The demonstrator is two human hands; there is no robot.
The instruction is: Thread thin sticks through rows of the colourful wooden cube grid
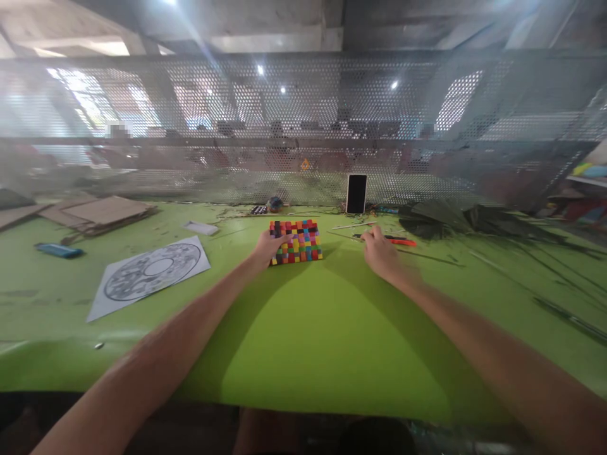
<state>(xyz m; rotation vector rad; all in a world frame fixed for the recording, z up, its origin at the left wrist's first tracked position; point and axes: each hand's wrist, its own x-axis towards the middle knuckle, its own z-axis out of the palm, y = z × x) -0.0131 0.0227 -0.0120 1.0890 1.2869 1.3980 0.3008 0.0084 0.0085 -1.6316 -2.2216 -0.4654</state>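
Observation:
My left hand grips the left edge of a small multicoloured checkered block, its thumb lying across the front. The block stands tilted up on the green table and looks made of many small coloured squares. To the right, my right hand is down at the table with its fingers pinched together. What it pinches, if anything, is hidden. Just behind its fingers lies a red and black cutter knife. Thin strips lie close to that hand.
On the green table, a sheet with a printed ring pattern, a blue tool and cardboard lie left. A dark-screened device stands before a perforated metal screen. Dark leafy strips spread right.

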